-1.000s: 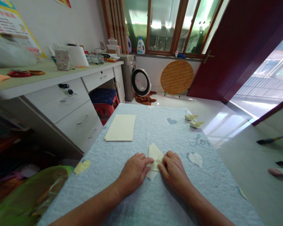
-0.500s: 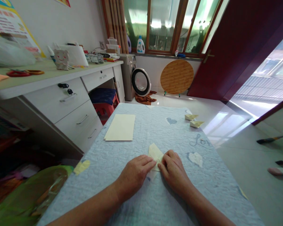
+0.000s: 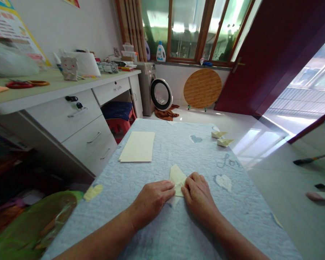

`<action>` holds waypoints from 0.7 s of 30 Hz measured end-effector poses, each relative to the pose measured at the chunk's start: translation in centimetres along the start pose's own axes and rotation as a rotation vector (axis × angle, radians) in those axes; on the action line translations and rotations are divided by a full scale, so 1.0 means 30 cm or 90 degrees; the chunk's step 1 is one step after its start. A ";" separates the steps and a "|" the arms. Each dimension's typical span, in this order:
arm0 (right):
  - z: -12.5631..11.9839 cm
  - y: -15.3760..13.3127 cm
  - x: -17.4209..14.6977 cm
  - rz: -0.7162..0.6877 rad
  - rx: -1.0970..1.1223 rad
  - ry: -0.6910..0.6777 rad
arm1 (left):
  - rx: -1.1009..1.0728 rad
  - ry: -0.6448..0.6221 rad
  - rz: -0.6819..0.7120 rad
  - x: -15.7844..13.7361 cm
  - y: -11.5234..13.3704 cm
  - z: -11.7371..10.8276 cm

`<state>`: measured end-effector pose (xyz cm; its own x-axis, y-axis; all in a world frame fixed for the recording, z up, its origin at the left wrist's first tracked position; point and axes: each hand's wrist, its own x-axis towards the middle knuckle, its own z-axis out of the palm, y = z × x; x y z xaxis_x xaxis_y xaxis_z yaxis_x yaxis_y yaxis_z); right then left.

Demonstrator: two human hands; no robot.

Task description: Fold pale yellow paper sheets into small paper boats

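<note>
A small folded piece of pale yellow paper (image 3: 178,177) lies on the cloth-covered table, its pointed end facing away from me. My left hand (image 3: 154,196) is closed at its left side, fingers together, with the fingertips on the lower left edge. On the opposite side my right hand (image 3: 199,189) pinches the right edge between thumb and bent fingers. The fingertips hide parts of both edges. Farther off to the left is a stack of pale yellow paper sheets (image 3: 138,146). Two folded paper boats (image 3: 225,142) sit near the far right edge of the table.
The table wears a light blue quilted cloth (image 3: 173,234). To the left stands a white desk (image 3: 83,119) with drawers, scissors (image 3: 20,84) on top. A green basket (image 3: 13,234) is at the lower left. Beyond are a washing machine (image 3: 147,86) with its door open and a round wooden tabletop (image 3: 202,88).
My left hand has drawn back slightly to the left, uncovering more of the paper's lower middle. My right hand and the paper stay almost where they were.
</note>
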<state>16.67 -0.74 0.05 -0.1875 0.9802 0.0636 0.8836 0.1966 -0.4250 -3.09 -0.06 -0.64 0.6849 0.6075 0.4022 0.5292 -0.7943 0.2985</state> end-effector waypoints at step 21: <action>-0.015 -0.029 -0.021 -0.027 -0.072 0.013 | 0.075 -0.014 0.064 -0.005 0.026 -0.009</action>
<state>16.23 -1.52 0.79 -0.2175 0.9711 0.0980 0.9183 0.2376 -0.3168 -2.92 -0.77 -0.22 0.7482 0.5255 0.4050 0.5113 -0.8457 0.1528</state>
